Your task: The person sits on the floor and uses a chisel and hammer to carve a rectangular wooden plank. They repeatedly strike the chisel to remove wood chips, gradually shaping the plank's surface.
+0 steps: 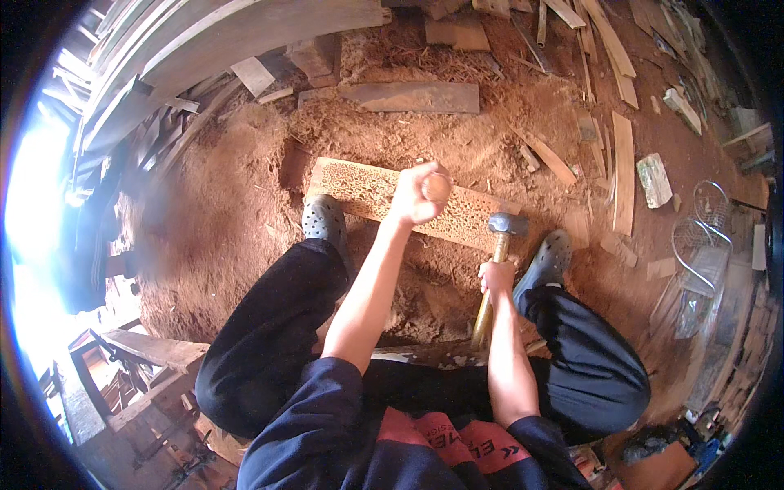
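A pitted wooden board (363, 189) lies on the ground between my feet, its surface full of small hollows. Over its middle, my left hand (415, 196) is closed around a round wooden handle (437, 188), seen end-on. What lies below that handle is hidden by the hand. My right hand (496, 278) grips a hammer (508, 224) by its wooden shaft. The dark metal head points up, over the board's right end, apart from the handle in my left hand.
My grey clogs (324, 219) stand at the board's two ends, the left one against its edge. Reddish sawdust covers the ground. A loose plank (425, 97) lies beyond the board; long boards (245, 41) are stacked far left. Offcuts (623, 171) and a wire-framed chair (706, 261) are at right.
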Available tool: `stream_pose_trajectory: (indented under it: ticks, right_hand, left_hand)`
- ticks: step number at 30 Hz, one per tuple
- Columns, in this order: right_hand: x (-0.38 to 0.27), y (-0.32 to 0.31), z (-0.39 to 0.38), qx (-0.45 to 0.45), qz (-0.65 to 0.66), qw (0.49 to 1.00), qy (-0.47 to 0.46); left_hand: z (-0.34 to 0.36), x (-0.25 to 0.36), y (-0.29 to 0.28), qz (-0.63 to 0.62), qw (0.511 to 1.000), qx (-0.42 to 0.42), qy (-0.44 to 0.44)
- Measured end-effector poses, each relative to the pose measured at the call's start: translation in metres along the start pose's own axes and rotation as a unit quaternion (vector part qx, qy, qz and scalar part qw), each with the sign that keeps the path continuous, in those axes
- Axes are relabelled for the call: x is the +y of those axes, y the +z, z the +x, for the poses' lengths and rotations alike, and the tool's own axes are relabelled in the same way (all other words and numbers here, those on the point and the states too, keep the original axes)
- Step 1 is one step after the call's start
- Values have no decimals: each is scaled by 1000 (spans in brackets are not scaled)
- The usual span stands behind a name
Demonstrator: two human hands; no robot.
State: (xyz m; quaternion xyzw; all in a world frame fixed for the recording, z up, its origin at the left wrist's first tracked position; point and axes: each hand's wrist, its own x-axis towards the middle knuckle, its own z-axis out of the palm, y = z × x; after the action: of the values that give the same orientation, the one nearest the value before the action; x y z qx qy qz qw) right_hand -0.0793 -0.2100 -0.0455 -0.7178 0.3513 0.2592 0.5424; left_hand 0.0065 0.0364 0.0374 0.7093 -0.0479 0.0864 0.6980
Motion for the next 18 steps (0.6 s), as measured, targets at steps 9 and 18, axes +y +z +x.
stream_pose_trajectory:
  ticks: [9,18]
  right_hand:
    - [-2,-9,2,-1,-20,1000,-3]
    - [-107,-31,-92,18,126,979,-158]
  left_hand:
    - [-15,-27,21,288,951,-106,36]
    - [-5,-32,26,311,945,-96,-5]
